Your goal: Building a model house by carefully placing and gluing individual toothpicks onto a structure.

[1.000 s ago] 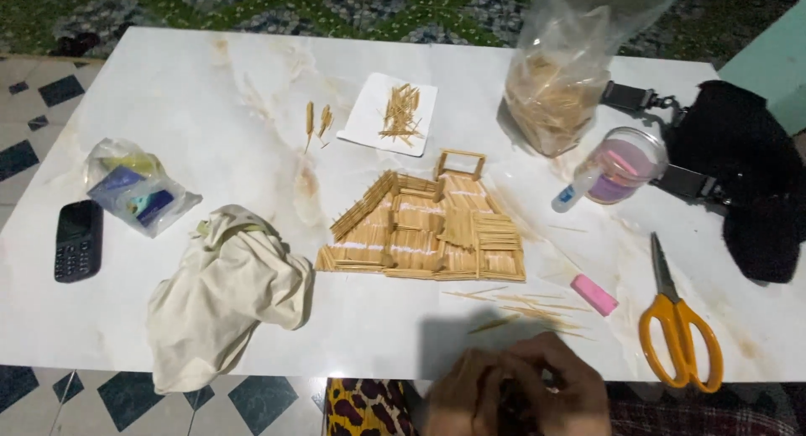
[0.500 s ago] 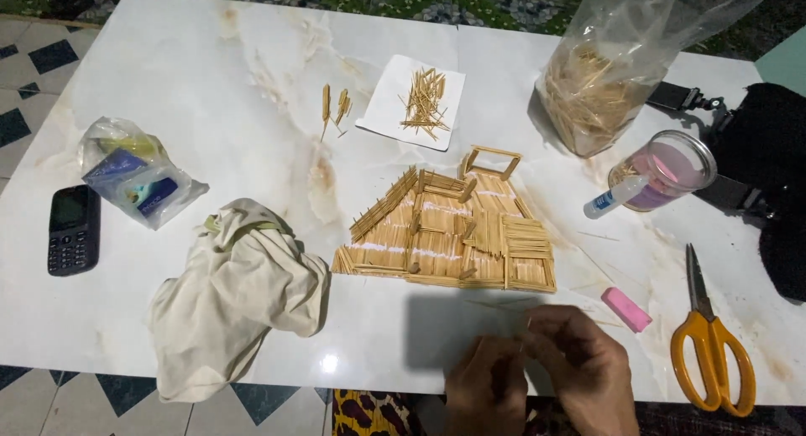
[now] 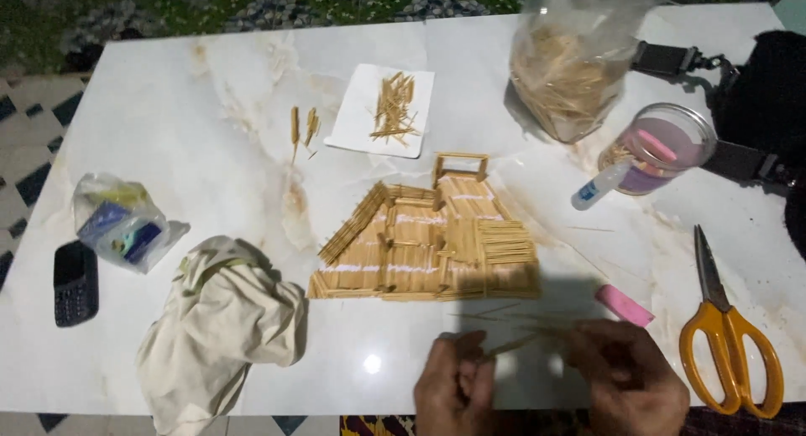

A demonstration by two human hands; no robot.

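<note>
My left hand (image 3: pixel 454 387) and my right hand (image 3: pixel 626 375) are at the table's near edge, both pinching a thin wooden stick (image 3: pixel 512 345) held between them. Just beyond the hands lies a flat model house made of toothpicks (image 3: pixel 424 243), with a small square frame at its top. A few loose sticks (image 3: pixel 504 314) lie between the model and my hands. A pink eraser-like block (image 3: pixel 624 305) rests close to my right hand.
Orange-handled scissors (image 3: pixel 729 335) lie at the right. A glue bottle (image 3: pixel 598 186), a clear jar (image 3: pixel 659 146) and a plastic bag of sticks (image 3: pixel 571 66) stand behind. A white paper with sticks (image 3: pixel 357 125), a cloth (image 3: pixel 214 327), a plastic pouch (image 3: pixel 122 222) and a phone (image 3: pixel 75 282) sit to the left.
My hands have moved apart and slightly up into view, now stretching a stick between them. The view has shifted a little downward.
</note>
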